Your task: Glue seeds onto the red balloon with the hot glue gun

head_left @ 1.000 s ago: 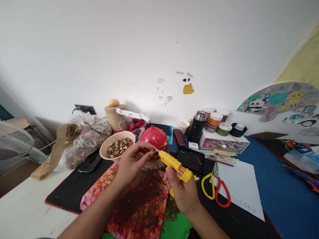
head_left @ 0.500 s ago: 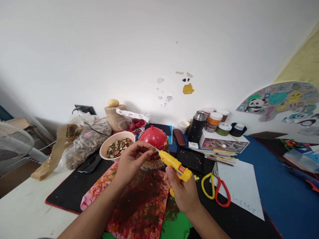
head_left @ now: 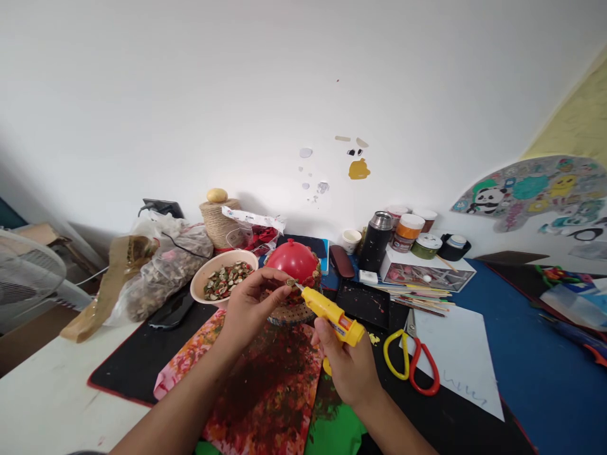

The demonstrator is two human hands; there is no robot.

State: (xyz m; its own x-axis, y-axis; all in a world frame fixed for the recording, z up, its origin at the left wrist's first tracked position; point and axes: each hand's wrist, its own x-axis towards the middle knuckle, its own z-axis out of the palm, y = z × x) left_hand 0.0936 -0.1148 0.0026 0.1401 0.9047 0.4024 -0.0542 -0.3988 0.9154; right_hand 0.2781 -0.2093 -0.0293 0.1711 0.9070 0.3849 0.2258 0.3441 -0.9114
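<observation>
My right hand is wrapped round a yellow glue gun, its nozzle pointing up and left. Between the thumb and fingers of my left hand is a small greenish-brown shell piece, and the nozzle tip is at or very near it. Just behind both hands a red balloon sits in a round form covered with similar pieces, on a woven base. My left hand partly hides this form. Left of it, a peach bowl holds many red, green and pale shell pieces.
Red-and-yellow-handled scissors lie on a white paper sheet at the right. A black tray, a dark flask and paint jars stand behind. Plastic bags and a twine spool are at left.
Both hands hold nearly the same pose, with the nozzle still at the small piece. The whole view has shifted very slightly.
</observation>
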